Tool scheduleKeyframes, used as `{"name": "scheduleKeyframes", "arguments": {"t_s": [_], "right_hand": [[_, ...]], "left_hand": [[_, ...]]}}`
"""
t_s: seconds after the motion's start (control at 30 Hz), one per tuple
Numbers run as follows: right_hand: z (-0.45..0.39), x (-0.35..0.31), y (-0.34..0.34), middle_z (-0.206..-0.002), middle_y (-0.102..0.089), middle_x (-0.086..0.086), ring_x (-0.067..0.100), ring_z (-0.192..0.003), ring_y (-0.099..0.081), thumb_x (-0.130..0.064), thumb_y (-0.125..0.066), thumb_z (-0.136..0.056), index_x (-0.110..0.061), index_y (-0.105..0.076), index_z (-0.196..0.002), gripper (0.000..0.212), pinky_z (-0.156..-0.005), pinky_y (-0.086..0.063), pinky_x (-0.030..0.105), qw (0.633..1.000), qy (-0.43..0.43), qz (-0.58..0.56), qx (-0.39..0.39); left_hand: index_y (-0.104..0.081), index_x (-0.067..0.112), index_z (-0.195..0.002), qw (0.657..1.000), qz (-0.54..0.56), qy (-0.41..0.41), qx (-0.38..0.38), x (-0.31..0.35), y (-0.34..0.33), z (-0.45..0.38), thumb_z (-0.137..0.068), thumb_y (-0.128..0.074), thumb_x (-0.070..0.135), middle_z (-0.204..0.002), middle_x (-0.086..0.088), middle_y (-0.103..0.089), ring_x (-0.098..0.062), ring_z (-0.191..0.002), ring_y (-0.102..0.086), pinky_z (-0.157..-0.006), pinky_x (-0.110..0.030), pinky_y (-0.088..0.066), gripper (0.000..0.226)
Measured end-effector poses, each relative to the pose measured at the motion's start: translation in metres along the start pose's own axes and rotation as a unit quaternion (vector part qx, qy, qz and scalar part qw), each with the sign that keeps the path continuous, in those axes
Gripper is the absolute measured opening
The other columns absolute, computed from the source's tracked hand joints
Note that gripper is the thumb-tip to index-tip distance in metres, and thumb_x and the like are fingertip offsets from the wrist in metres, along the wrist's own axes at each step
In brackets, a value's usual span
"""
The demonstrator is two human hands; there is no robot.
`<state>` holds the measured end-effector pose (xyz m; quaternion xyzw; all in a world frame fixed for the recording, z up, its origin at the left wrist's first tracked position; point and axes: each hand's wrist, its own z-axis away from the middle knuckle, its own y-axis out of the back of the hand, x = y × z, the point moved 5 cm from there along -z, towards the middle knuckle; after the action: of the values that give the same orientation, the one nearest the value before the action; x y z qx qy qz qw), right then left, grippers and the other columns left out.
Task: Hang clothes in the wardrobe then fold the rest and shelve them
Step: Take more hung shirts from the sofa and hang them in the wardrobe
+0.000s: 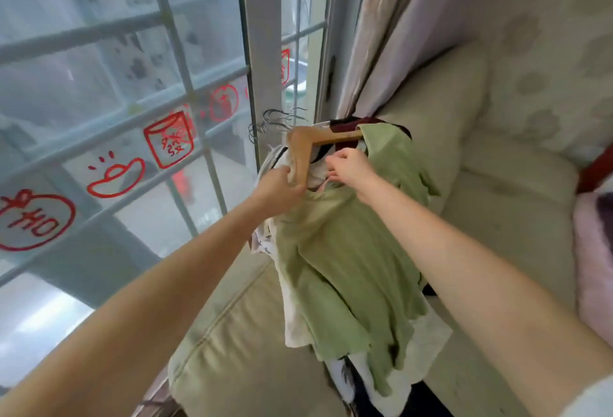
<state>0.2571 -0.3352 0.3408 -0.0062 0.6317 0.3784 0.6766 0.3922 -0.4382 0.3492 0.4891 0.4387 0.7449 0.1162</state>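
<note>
Green short-sleeved fabric top (345, 251) hangs from a light wooden clothes hanger (303, 148), draped over a heap of other garments on the arm of a cream upholstered sofa (464, 217). The left hand (282, 184) has its fingers curled around the lower left arm of the wooden hanger, with pale cloth bunched in the same grip. The right hand (350, 164) pinches the top's neckline just beside the hanger's middle, fingers bent and drawn together on the fabric. Both bare forearms reach forward from the bottom corners of the view.

The hanger's other arm runs to the right under a green sleeve, and a dark maroon garment (351, 121) lies behind it. A cluster of thin metal hanger hooks (275, 123) sticks up just left of the wooden hanger's top. White cloth (298, 327) shows under the green top's hem, and black-and-white patterned clothes (348, 380) lie lower on the sofa seat.

To the left stands a large window with a white grid frame (185, 85), carrying red line-drawn stickers (169, 141) on the glass. A pale pinkish curtain (391, 35) hangs between the window and the sofa back. A pink cushion (593, 267) sits at the right edge.
</note>
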Motion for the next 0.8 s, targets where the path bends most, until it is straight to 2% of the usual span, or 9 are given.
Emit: {"name": "scheduleKeyframes", "arguments": {"t_s": [0.1, 0.17, 0.23, 0.3, 0.37, 0.43, 0.6, 0.7, 0.8], "right_hand": [[-0.028, -0.026, -0.028, -0.103, -0.064, 0.016, 0.031, -0.098, -0.064, -0.021, -0.059, -0.090, -0.009, -0.062, -0.095, 0.013, -0.091, -0.053, 0.040, 0.992, -0.041, -0.107, -0.047], [-0.035, -0.036, -0.042, -0.114, -0.063, 0.012, 0.028, -0.105, -0.061, -0.021, -0.060, -0.089, -0.007, -0.057, -0.118, 0.032, -0.092, -0.052, 0.039, 0.987, -0.065, -0.133, -0.067], [-0.043, -0.041, -0.050, -0.114, -0.063, 0.013, 0.028, -0.104, -0.061, -0.019, -0.066, -0.085, -0.006, -0.053, -0.123, 0.043, -0.091, -0.052, 0.040, 0.986, -0.083, -0.128, -0.060], [-0.045, -0.040, -0.050, -0.111, -0.064, 0.016, 0.029, -0.100, -0.064, -0.014, -0.073, -0.079, -0.004, -0.052, -0.122, 0.049, -0.089, -0.054, 0.043, 0.985, -0.103, -0.132, -0.046], [-0.048, -0.042, -0.047, -0.108, -0.065, 0.017, 0.030, -0.098, -0.065, -0.008, -0.076, -0.076, -0.002, -0.054, -0.120, 0.050, -0.084, -0.057, 0.040, 0.979, -0.118, -0.160, -0.035], [-0.046, -0.047, -0.044, -0.105, -0.067, 0.020, 0.031, -0.096, -0.066, -0.004, -0.076, -0.076, 0.001, -0.059, -0.114, 0.042, -0.077, -0.057, 0.038, 0.969, -0.122, -0.211, -0.031], [-0.038, -0.073, -0.028, -0.085, -0.069, 0.010, 0.021, -0.077, -0.066, -0.016, -0.077, -0.079, -0.001, -0.066, -0.103, 0.030, -0.070, -0.055, 0.031, 0.968, -0.076, -0.237, 0.000], [-0.027, -0.072, -0.017, -0.061, -0.056, 0.002, 0.015, -0.054, -0.055, -0.024, -0.074, -0.083, -0.006, -0.063, -0.090, 0.023, -0.053, -0.047, 0.028, 0.965, -0.070, -0.250, 0.047], [-0.017, -0.071, -0.003, -0.057, -0.044, 0.000, 0.016, -0.044, -0.044, -0.029, -0.069, -0.087, -0.011, -0.054, -0.090, 0.024, -0.041, -0.039, 0.026, 0.950, -0.050, -0.298, 0.081]], "left_hand": [[-0.063, 0.005, -0.103, 0.996, 0.082, 0.025, 0.004, -0.005, 0.000, -0.011, -0.089, -0.054, 0.028, -0.092, -0.007, -0.064, -0.019, -0.073, -0.056, -0.059, -0.029, -0.044, 0.029], [-0.064, 0.004, -0.107, 0.993, 0.120, 0.020, -0.010, -0.004, 0.000, -0.010, -0.091, -0.053, 0.027, -0.099, -0.011, -0.068, -0.023, -0.079, -0.061, -0.070, -0.037, -0.051, 0.030], [-0.061, 0.008, -0.118, 0.988, 0.149, 0.013, -0.023, -0.007, 0.005, -0.013, -0.093, -0.053, 0.026, -0.105, -0.005, -0.067, -0.023, -0.091, -0.064, -0.080, -0.038, -0.053, 0.032], [-0.058, 0.016, -0.124, 0.981, 0.190, 0.022, -0.032, -0.012, 0.010, -0.017, -0.095, -0.052, 0.026, -0.104, 0.001, -0.063, -0.021, -0.098, -0.063, -0.087, -0.036, -0.053, 0.031], [-0.064, 0.020, -0.102, 0.963, 0.264, 0.034, -0.040, -0.018, 0.014, -0.026, -0.095, -0.052, 0.022, -0.101, -0.004, -0.070, -0.026, -0.097, -0.066, -0.091, -0.040, -0.054, 0.014], [-0.066, 0.020, -0.088, 0.936, 0.343, 0.059, -0.049, -0.021, 0.015, -0.033, -0.094, -0.052, 0.016, -0.098, -0.013, -0.071, -0.030, -0.093, -0.066, -0.093, -0.042, -0.053, 0.016], [-0.059, 0.007, -0.083, 0.917, 0.374, 0.104, -0.091, -0.014, 0.020, -0.057, -0.089, -0.047, 0.011, -0.081, -0.014, -0.058, -0.024, -0.077, -0.052, -0.072, -0.036, -0.042, 0.014], [-0.054, 0.005, -0.083, 0.917, 0.366, 0.111, -0.110, 0.000, 0.021, -0.064, -0.084, -0.043, 0.010, -0.071, -0.013, -0.052, -0.021, -0.060, -0.049, -0.062, -0.029, -0.037, 0.012], [-0.054, 0.007, -0.079, 0.894, 0.414, 0.135, -0.104, 0.011, 0.023, -0.073, -0.094, -0.040, 0.008, -0.060, -0.005, -0.049, -0.016, -0.051, -0.046, -0.052, -0.024, -0.036, 0.020]]}}
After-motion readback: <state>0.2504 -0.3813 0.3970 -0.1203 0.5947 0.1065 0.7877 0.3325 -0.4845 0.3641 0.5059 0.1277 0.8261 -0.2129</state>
